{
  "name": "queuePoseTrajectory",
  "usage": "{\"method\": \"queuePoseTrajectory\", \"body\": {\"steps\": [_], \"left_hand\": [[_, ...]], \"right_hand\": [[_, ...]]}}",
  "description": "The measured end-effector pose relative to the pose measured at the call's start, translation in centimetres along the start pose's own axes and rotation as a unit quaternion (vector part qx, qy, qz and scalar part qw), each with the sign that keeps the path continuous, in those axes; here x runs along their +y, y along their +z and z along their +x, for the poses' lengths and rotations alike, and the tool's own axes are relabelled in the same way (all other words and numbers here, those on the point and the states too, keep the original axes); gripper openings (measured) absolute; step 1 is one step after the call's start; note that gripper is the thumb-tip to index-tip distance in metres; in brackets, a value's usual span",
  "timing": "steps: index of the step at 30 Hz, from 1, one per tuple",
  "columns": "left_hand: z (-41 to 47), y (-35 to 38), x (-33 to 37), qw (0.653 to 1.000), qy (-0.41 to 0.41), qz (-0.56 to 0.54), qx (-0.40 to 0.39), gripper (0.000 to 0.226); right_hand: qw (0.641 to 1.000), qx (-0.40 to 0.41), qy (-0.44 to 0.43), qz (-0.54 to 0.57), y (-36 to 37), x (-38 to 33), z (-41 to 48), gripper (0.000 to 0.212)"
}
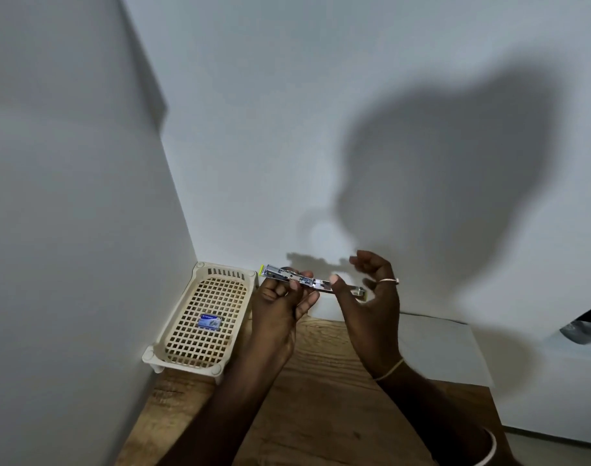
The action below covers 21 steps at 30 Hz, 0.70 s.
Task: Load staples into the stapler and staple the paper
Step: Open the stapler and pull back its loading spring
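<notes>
A metal stapler (309, 280) with yellow-green ends is held in the air above the wooden table, swung open so that it lies nearly flat and long. My left hand (280, 304) grips its left half, fingers curled round the body. My right hand (371, 297) is at its right half, the thumb pressing on the metal rail while the other fingers are loosely spread above it. A small blue staple box (210, 321) lies in the cream basket (173, 354) at the left. White paper (438, 348) lies on the table at the right.
The wooden table (321, 398) stands in a corner of white walls. The perforated basket sits against the left wall. A dark object (586, 324) shows at the far right edge.
</notes>
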<state>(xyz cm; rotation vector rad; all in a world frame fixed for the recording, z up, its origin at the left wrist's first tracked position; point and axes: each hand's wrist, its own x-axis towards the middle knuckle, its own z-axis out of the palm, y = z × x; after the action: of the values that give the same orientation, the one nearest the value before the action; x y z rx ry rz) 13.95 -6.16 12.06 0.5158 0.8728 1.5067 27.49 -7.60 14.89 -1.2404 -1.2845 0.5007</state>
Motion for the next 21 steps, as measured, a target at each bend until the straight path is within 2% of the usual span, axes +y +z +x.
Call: {"method": "queuePoseTrajectory", "body": {"steps": [2,3,5,6,8,14,21], "left_hand": [[-0.4,0.1,-0.2,0.999,0.032,0.021,-0.003,0.022],[-0.5,0.2,-0.3,0.999,0.043,0.026,-0.002,0.020],[-0.8,0.2,-0.4,0.997,0.059,0.041,0.001,0.021],[-0.9,0.2,-0.5,0.996,0.066,0.053,0.002,0.029],[-0.9,0.3,-0.6,0.994,0.080,0.072,0.003,0.045],[-1.5,0.0,-0.2,0.992,0.083,0.097,-0.008,0.045],[-2.0,-0.6,-0.7,0.993,0.059,0.101,-0.001,0.047]], "right_hand": [[0.978,0.016,-0.160,-0.133,0.0,-0.8,0.5,0.030],[0.956,-0.015,-0.231,-0.179,0.3,-1.4,0.9,0.022],[0.915,-0.123,-0.303,-0.238,1.2,-2.5,1.4,0.017],[0.896,-0.163,-0.318,-0.263,1.6,-3.0,1.4,0.019],[0.876,-0.191,-0.331,-0.293,2.1,-3.4,1.4,0.023],[0.863,-0.201,-0.339,-0.317,2.1,-3.5,1.1,0.024],[0.818,-0.254,-0.355,-0.375,1.5,-4.0,1.6,0.021]]}}
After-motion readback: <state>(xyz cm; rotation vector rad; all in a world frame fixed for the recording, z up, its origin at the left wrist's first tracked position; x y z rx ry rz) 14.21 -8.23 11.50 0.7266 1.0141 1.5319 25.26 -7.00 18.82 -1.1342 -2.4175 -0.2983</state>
